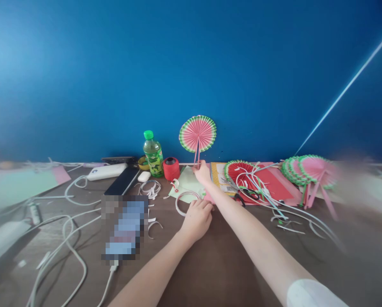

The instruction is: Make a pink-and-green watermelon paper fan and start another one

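Left hand (197, 219) nearest, knuckles up over the brown tabletop (232, 268), fingers curled down; whether it grips anything, we cannot tell from this angle. Off to its left, a phone (126, 228) lies with a cable plugged in. Just past those fingers, a pale ring (177, 204) lies on the table, its near side partly hidden by the hand.

Further out now, and it's the right hand (202, 172) doing the holding! Fingers pressed together, pinching the lower ends of two slim pink handles (199, 153). To that hand's right, loose white strips sprawl over black-handled scissors (251, 194); to its left, a red spool (170, 169) stands beside a green-capped bottle (153, 155).

And up top, the pleated fan (197, 132), a pink round edged in green, directly above the right hand and in front of the blue wall (114, 85). That's the key line: handles nearly upright, close together, rising from the pinch into the disc. Right hand is nearer, touching it; left hand sits well below, apart from the fan.
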`<state>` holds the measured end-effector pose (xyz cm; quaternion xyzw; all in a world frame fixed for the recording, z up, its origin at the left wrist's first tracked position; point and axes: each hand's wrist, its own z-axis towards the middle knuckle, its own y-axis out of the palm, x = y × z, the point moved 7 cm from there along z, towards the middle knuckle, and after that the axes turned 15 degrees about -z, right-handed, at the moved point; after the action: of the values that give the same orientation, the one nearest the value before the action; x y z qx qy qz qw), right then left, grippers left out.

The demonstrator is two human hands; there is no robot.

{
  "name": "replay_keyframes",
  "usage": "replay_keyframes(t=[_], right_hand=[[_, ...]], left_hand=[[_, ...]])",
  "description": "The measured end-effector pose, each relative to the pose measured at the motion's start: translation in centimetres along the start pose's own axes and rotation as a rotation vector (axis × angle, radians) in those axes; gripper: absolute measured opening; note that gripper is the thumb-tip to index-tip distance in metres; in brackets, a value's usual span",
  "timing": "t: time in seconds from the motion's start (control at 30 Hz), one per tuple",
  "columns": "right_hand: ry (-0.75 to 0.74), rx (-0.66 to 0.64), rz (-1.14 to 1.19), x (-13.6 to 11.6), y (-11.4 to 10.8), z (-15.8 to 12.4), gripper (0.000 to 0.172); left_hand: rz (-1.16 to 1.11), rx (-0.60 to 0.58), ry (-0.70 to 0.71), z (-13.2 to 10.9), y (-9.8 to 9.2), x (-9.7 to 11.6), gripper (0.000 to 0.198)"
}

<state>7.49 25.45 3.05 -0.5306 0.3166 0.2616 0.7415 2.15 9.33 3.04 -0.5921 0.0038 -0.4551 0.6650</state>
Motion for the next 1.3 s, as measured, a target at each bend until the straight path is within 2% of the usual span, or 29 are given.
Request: replay_keyframes(t=[0.33,0.67,0.93,1.3], right_hand=[[-0.027,0.024,0.012,0.3,-0.5,-0.1,0.039],[-0.070,0.033,-0.135,0.3,-1.3,0.2,0.015],[-0.046,0.061,-0.182,0.9,-2.2,-0.1,0.017],[-0.032,0.095,-0.148,1.1,-1.7,-0.3,0.019]], left_hand=[[-0.005,0.007,-0.006,0.0,-0.1,0.1,0.023],[0.009,0.010,0.009,-0.2,0.1,-0.1,0.021],[0.056,0.019,0.028,-0.4,0.3,-0.1,0.019],[0.197,-0.003,0.073,-0.8,1.3,0.6,0.018]])
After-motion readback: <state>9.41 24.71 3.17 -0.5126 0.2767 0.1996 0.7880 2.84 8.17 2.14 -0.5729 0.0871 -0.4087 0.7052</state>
